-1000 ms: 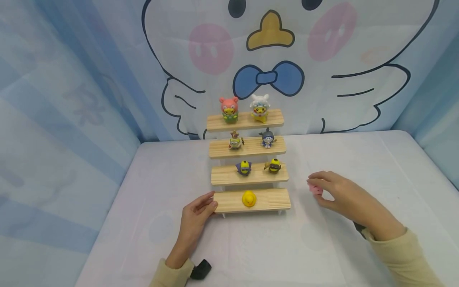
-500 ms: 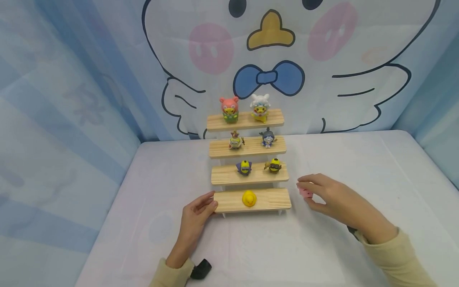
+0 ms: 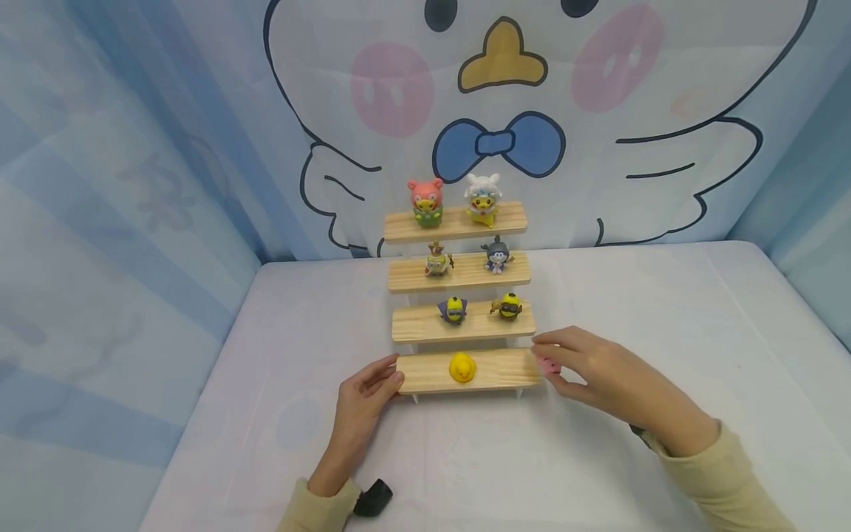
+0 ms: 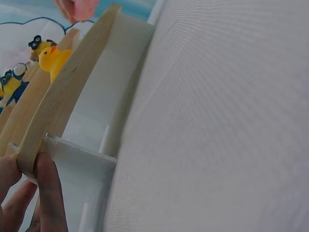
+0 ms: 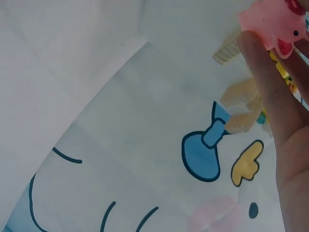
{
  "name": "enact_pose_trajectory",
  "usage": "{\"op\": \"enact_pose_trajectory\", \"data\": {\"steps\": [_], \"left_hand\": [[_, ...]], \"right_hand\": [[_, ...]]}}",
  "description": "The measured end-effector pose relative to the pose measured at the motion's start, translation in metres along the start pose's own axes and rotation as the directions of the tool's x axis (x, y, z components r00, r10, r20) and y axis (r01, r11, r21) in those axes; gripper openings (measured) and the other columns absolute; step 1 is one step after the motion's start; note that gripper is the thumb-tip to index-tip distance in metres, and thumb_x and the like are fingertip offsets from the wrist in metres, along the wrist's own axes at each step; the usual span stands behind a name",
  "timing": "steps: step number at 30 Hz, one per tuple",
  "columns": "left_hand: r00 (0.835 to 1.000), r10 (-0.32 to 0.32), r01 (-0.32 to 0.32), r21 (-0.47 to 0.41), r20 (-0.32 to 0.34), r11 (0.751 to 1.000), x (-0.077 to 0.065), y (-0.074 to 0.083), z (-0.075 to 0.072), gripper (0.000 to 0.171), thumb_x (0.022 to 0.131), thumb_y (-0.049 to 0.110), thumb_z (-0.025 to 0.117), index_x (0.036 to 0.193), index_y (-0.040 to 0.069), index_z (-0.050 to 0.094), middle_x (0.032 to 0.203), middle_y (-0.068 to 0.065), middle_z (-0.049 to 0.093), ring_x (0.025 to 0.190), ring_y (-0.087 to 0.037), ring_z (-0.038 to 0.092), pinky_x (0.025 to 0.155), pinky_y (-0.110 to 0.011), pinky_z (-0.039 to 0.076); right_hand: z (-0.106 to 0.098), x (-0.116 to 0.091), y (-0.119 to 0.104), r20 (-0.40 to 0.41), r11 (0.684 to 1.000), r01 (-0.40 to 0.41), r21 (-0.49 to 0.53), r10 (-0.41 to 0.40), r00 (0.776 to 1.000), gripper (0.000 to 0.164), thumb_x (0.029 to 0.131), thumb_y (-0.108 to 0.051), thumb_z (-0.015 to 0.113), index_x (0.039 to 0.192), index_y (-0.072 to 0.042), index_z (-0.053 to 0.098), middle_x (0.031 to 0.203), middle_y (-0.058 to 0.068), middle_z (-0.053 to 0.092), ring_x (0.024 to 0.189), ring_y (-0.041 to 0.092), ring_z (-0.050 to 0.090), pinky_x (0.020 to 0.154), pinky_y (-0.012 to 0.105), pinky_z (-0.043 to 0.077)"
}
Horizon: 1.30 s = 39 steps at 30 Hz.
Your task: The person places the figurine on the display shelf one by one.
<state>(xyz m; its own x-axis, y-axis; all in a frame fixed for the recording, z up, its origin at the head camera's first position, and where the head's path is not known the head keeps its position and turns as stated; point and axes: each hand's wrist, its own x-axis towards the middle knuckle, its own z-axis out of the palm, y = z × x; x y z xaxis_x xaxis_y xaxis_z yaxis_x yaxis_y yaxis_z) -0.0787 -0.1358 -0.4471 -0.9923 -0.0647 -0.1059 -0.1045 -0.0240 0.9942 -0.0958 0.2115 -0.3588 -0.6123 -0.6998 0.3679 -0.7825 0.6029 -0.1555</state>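
My left hand [image 3: 364, 403] pinches the left end of the lowest wooden board of a tiered display shelf [image 3: 425, 380]; in the left wrist view its thumb and fingers [image 4: 50, 193] lie on either side of that end. A yellow rubber duck [image 3: 462, 367] sits near the middle of the board. Beside the board's right end, my right hand [image 3: 601, 373] holds a small pink rubber animal toy [image 3: 549, 365]. Seen from the right wrist, the pink toy [image 5: 273, 24] has a black eye and a red open mouth. Fingers partly cover it.
The upper boards carry several small figures, among them a pink-hooded one [image 3: 425, 203], a white-hooded one [image 3: 482, 199] and a yellow one with a purple cape [image 3: 453, 310]. A white cloth [image 3: 479, 465] covers the table. A printed curtain [image 3: 578, 185] hangs close behind the shelf.
My right hand has moved left with the pink toy, from out on the right to the lowest board's right end. My left hand has stayed on the board.
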Motion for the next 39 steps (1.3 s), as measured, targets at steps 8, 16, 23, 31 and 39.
{"op": "enact_pose_trajectory", "data": {"steps": [8,16,23,31,39], "left_hand": [[1.0,0.005,-0.005,0.002,-0.002,1.0,0.0,0.001,0.0,0.042,0.089,0.013,0.075,0.127,-0.001,0.065,0.113,-0.018,0.066,0.093,-0.011,0.067,0.079,-0.02,0.058],[1.0,0.0,0.0,0.002,-0.011,1.0,0.0,0.0,0.0,0.041,0.089,0.011,0.075,0.127,0.0,0.065,0.113,-0.018,0.066,0.093,-0.011,0.067,0.08,-0.02,0.058],[1.0,0.002,-0.002,0.01,-0.009,1.0,0.0,-0.001,0.001,0.041,0.089,0.012,0.075,0.127,0.0,0.065,0.114,-0.018,0.066,0.093,-0.011,0.067,0.08,-0.019,0.058],[1.0,0.001,-0.001,0.017,-0.011,1.0,0.0,-0.001,0.0,0.042,0.089,0.013,0.076,0.127,0.0,0.065,0.114,-0.018,0.066,0.094,-0.011,0.067,0.08,-0.019,0.057],[1.0,0.009,-0.009,-0.004,-0.005,1.0,0.0,-0.001,0.0,0.041,0.089,0.011,0.075,0.127,-0.001,0.065,0.113,-0.018,0.067,0.093,-0.011,0.067,0.08,-0.02,0.058]], "right_hand": [[0.011,0.007,-0.004,-0.068,0.996,0.09,0.01,-0.089,0.994,0.043,0.071,-0.004,0.085,0.112,-0.003,0.072,0.117,0.009,0.068,0.102,0.021,0.066,0.076,0.03,0.061],[0.021,0.014,-0.008,-0.082,0.992,0.124,0.007,-0.123,0.989,0.04,0.073,-0.006,0.084,0.111,-0.003,0.072,0.117,0.011,0.069,0.105,0.023,0.066,0.077,0.032,0.061],[0.027,0.017,-0.01,-0.067,0.991,0.13,0.014,-0.129,0.989,0.037,0.074,-0.006,0.084,0.109,-0.003,0.072,0.117,0.009,0.067,0.105,0.023,0.065,0.076,0.03,0.06],[0.033,0.021,-0.012,-0.034,0.992,0.123,-0.001,-0.122,0.992,0.033,0.079,-0.01,0.082,0.11,-0.004,0.073,0.117,0.009,0.069,0.107,0.024,0.066,0.083,0.034,0.06],[0.039,0.022,-0.013,-0.021,0.992,0.124,-0.016,-0.124,0.992,0.031,0.082,-0.011,0.08,0.112,-0.005,0.072,0.118,0.007,0.069,0.11,0.024,0.065,0.087,0.036,0.059]]}}
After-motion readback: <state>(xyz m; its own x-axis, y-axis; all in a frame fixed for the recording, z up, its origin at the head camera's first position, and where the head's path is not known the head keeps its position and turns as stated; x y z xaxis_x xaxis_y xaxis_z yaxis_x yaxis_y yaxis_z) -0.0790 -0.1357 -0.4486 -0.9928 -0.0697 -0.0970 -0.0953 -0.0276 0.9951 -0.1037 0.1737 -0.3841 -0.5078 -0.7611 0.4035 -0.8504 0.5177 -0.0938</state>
